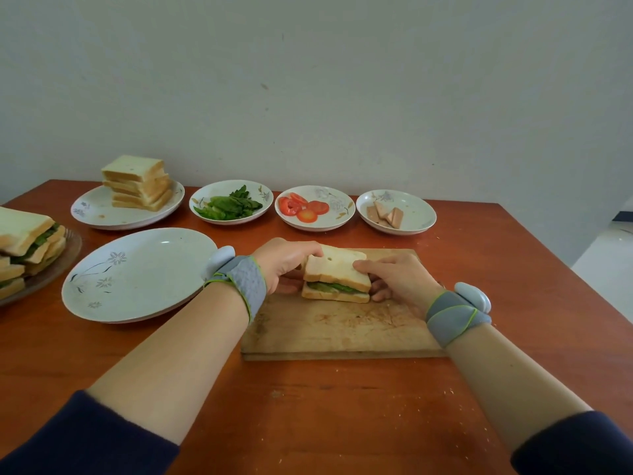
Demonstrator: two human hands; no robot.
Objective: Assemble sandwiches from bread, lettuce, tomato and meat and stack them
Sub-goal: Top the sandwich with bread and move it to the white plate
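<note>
**Sandwich closed and in both hands, ready for stacking**

The left hand (284,265) and right hand (394,279) are both clamped on one sandwich (337,269), one at each side, thumbs on the top slice and fingers curled at its edges. Green lettuce shows between the two slices; tomato or meat inside cannot be made out. The sandwich sits at the far middle of the board (335,334), in the centre of the frame; whether it rests on the wood or is just lifted cannot be told.

Left of the board lies a large plate (137,275) with nothing on it. At the left edge of the frame a stack (24,241) of finished sandwiches stands on a glass dish (66,257).

Along the back of the table (308,406), from left to right, are bread (140,181), lettuce (229,204), tomato (303,207) and meat (385,214), each on its own plate.

By the look of it the task is well along: several sandwiches are stacked, and this one seems assembled and only needs moving to a plate or the stack. Bread and fillings remain, though only a few pieces of meat, so perhaps a few more can be made.
</note>
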